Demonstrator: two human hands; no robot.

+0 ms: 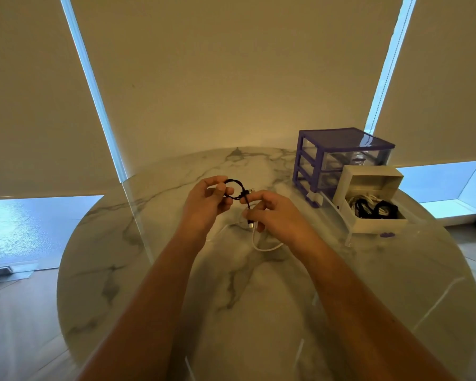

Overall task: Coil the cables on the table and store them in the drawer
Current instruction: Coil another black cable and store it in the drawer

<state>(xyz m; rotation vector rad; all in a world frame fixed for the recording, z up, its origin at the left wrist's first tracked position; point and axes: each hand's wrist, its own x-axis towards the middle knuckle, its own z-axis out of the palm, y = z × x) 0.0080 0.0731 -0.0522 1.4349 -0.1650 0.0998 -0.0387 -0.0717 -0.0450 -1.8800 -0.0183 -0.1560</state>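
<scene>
where the round marble worktop [154,284] curves away at left and near, bare surface lies around both forearms, while the right far side is taken by a purple drawer unit [330,158] with a white drawer [374,207] pulled out just in front of it, coiled cables inside. both arms reach forward over the middle, held above the surface. the left hand [204,204] curls its fingers round a small loop of black cable [235,189]. the right hand [272,213] pinches the cable's tail near the plug, fingers curled. a white cable [261,247] lies on the worktop under the right hand.
</scene>
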